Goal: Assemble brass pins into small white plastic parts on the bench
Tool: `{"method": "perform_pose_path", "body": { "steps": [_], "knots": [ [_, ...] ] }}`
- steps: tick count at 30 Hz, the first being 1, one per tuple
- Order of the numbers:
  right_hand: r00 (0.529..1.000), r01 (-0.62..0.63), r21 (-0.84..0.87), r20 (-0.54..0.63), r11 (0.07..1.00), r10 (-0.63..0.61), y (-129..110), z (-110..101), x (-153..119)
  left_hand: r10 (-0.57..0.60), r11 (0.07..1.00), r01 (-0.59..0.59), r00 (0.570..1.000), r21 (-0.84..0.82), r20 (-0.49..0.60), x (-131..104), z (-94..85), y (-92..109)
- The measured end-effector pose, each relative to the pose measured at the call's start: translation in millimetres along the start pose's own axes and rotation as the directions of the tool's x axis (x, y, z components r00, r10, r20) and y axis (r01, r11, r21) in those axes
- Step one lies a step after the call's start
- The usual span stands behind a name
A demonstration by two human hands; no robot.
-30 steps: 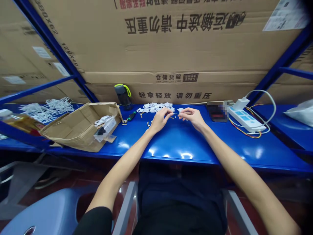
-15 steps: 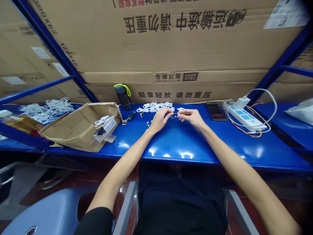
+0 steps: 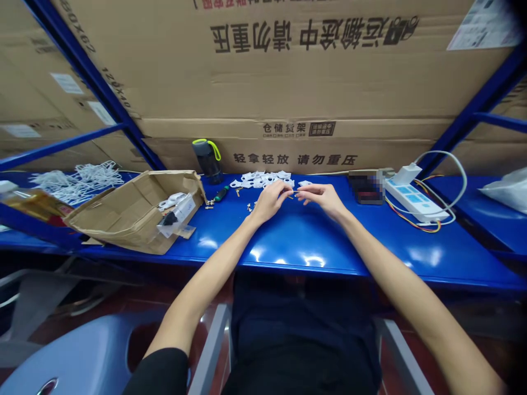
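My left hand (image 3: 272, 198) and my right hand (image 3: 323, 198) are raised close together over the blue tabletop (image 3: 304, 241). Fingertips of both are pinched, facing each other, around something small and thin that I cannot make out. Just behind them lies a pile of white plastic pieces (image 3: 260, 178), and a separate white piece (image 3: 304, 183) rests nearer my right hand. Small brass-coloured parts (image 3: 250, 207) are scattered beside my left wrist. Further left is a green-and-black screwdriver (image 3: 221, 193), with a few more small metal pieces (image 3: 209, 204) close to it.
An open cardboard box (image 3: 123, 219) with bagged parts stands on the left, a dark bottle (image 3: 207, 162) behind it. White cords (image 3: 78, 181) lie at far left. On the right are a dark object (image 3: 365, 187) and a white power strip (image 3: 418, 200) with wires. Large cartons (image 3: 288, 88) form the back.
My right fingertips have shifted slightly left, closer to my left hand. My left hand stays in about the same place, and the view has tilted a little.
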State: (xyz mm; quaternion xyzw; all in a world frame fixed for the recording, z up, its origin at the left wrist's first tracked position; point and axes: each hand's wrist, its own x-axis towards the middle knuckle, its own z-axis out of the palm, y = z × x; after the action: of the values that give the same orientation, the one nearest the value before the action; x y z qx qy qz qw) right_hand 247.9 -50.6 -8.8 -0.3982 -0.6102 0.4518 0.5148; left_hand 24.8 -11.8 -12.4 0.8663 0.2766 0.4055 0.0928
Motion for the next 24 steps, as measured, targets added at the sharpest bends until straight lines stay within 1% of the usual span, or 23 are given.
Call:
{"method": "perform_pose_path", "body": {
  "steps": [3,9,17,24],
  "knots": [
    [1.0,-0.003,0.034,-0.009,0.999,0.004,3,0,1,0.016,1.0,-0.016,1.0,0.001,-0.005,0,-0.1,0],
    [1.0,-0.007,0.093,-0.002,0.996,0.007,9,-1,2,0.002,0.999,-0.002,1.0,0.037,0.003,0,-1.1,1],
    [0.999,-0.005,0.054,-0.042,0.999,0.007,13,-2,3,0.007,1.0,-0.007,1.0,0.026,-0.017,0,-1.2,2],
    [0.998,-0.03,0.095,-0.054,0.995,0.035,11,-1,2,0.031,0.999,-0.031,0.999,0.017,-0.03,0,-1.2,1]
  ]
}}
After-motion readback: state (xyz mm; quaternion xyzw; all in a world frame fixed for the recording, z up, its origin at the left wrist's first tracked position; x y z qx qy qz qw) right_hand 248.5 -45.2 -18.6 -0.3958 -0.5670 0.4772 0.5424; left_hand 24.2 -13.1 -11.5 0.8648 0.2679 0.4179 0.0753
